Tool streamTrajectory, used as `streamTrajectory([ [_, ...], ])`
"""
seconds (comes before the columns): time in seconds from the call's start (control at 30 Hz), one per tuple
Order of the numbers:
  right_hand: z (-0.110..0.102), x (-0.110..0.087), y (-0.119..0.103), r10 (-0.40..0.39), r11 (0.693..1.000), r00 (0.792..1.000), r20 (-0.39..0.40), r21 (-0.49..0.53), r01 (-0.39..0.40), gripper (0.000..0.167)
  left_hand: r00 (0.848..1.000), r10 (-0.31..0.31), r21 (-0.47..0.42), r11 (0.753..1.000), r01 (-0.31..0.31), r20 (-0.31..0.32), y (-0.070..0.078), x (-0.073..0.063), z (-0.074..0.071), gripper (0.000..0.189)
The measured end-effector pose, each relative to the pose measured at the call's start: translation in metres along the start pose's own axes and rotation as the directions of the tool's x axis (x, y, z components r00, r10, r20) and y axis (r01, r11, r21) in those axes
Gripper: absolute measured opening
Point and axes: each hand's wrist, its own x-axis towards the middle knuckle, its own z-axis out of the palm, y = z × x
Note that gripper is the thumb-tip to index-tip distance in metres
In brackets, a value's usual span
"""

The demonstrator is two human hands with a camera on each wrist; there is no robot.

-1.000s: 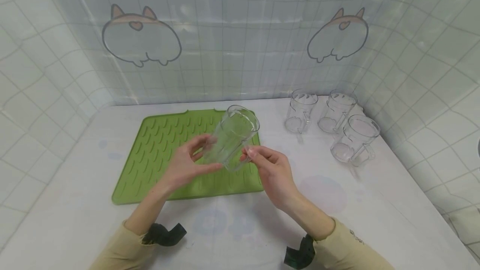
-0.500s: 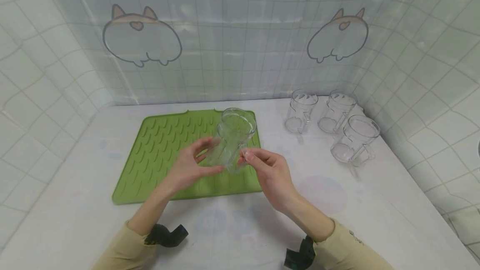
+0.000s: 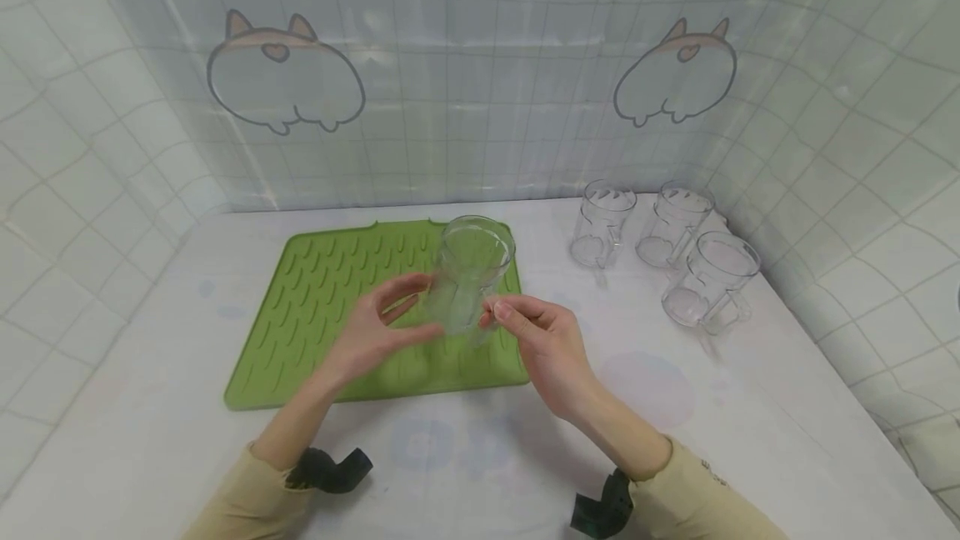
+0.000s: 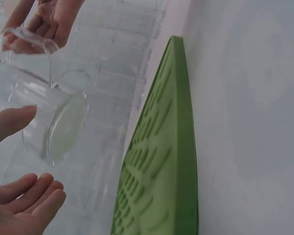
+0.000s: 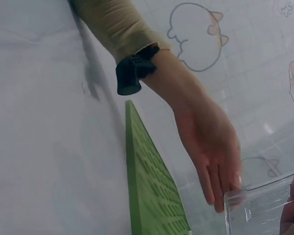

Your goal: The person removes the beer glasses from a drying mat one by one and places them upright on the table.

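Note:
A clear glass mug [image 3: 474,255] is held in the air above the green ridged mat [image 3: 322,307], its rim tilted up and away. The right hand [image 3: 543,352] pinches its handle between thumb and fingers. Beside the lower part of the mug, the left hand [image 3: 378,327] is spread with thumb and fingers apart. In the left wrist view a gap shows between the left fingers [image 4: 44,198] and the glass; whether the thumb touches it is unclear. The right wrist view catches only part of the mug [image 5: 259,208] at the lower right.
Several more glass mugs stand upright at the right rear: one mug [image 3: 602,223] on the left, another mug [image 3: 673,223] beside it and a nearer mug [image 3: 708,277]. White tiled-pattern walls [image 3: 480,107] enclose the white tabletop [image 3: 465,473] at the back and sides.
The mug has turned in the right hand, from leaning rightward to standing straighter, with its rim slightly lower. Both hands stay in nearly the same place.

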Motion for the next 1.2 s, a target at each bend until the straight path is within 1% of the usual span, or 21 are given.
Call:
streamTrajectory([
  [0.1,-0.003,0.002,0.000,-0.016,1.000,1.000,-0.010,-0.014,0.016,0.020,0.999,-0.011,-0.012,1.000,0.011,-0.035,-0.005,0.000,-0.008,0.072],
  [0.27,-0.007,0.004,-0.002,-0.008,1.000,1.000,-0.028,-0.027,0.007,0.020,0.994,-0.016,-0.029,0.999,0.013,-0.105,-0.014,-0.002,-0.022,0.066],
  [0.5,-0.009,0.005,-0.003,0.003,0.999,0.999,-0.047,-0.037,-0.005,0.016,0.988,0.002,0.005,1.000,-0.001,-0.153,-0.023,-0.007,-0.038,0.065],
  [0.67,-0.014,0.005,-0.002,-0.012,0.998,0.999,-0.045,-0.060,0.009,0.013,0.980,0.001,0.024,1.000,0.004,-0.201,-0.031,-0.015,-0.050,0.062],
  [0.77,-0.017,0.006,-0.001,-0.017,0.997,0.999,-0.046,-0.078,0.014,0.013,0.973,0.005,0.031,1.000,0.002,-0.229,-0.036,-0.022,-0.057,0.059],
  [0.83,-0.018,0.005,-0.002,-0.019,0.996,0.999,-0.049,-0.082,0.015,0.012,0.969,0.010,0.026,1.000,-0.004,-0.247,-0.038,-0.027,-0.063,0.057],
  [0.9,-0.019,0.005,-0.002,-0.019,0.996,0.998,-0.056,-0.084,0.014,0.015,0.965,-0.002,0.021,1.000,0.008,-0.263,-0.040,-0.032,-0.069,0.057],
  [0.97,-0.021,0.004,-0.002,-0.018,0.996,0.998,-0.065,-0.086,0.012,0.021,0.959,-0.008,0.026,1.000,0.016,-0.282,-0.042,-0.035,-0.075,0.057],
  [1.07,-0.024,0.003,-0.001,-0.013,0.996,0.997,-0.074,-0.093,0.006,0.029,0.946,-0.020,0.058,0.997,0.041,-0.325,-0.046,-0.039,-0.086,0.055],
  [1.13,-0.026,0.003,-0.001,-0.014,0.995,0.997,-0.078,-0.101,0.006,0.030,0.934,-0.033,0.029,0.999,0.046,-0.354,-0.048,-0.040,-0.094,0.053],
  [1.2,-0.029,0.002,-0.001,-0.019,0.994,0.996,-0.083,-0.110,0.010,0.027,0.923,-0.051,-0.037,0.998,0.040,-0.381,-0.051,-0.041,-0.101,0.053],
])
